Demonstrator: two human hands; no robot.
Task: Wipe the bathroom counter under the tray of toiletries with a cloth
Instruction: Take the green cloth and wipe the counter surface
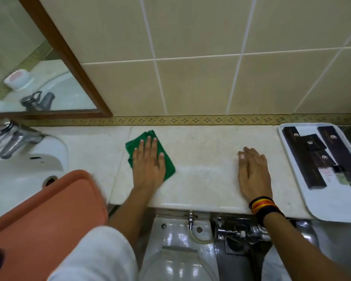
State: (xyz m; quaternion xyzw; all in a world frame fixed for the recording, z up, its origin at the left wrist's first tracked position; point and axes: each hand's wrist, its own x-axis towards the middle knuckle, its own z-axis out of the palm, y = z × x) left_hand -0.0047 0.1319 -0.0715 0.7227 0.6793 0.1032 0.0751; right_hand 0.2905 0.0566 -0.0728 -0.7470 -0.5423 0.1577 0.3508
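A green cloth [169, 169] lies folded on the cream counter [203, 159], left of its middle. My left hand [148, 161] presses flat on the cloth with the fingers spread toward the wall. My right hand [253, 173] rests flat on the bare counter, palm down, holding nothing, with coloured bands on the wrist. A white tray [296, 175] of toiletries sits at the counter's right end, to the right of my right hand. It carries several black boxes [304, 159] and a small bottle.
A white sink [18, 171] with a chrome tap [12, 138] lies to the left. An orange tray [45, 216] overhangs the sink's front. A framed mirror [28, 67] hangs at the upper left, on the tiled wall. Below the counter edge stands a toilet [176, 250] with chrome fittings [237, 228].
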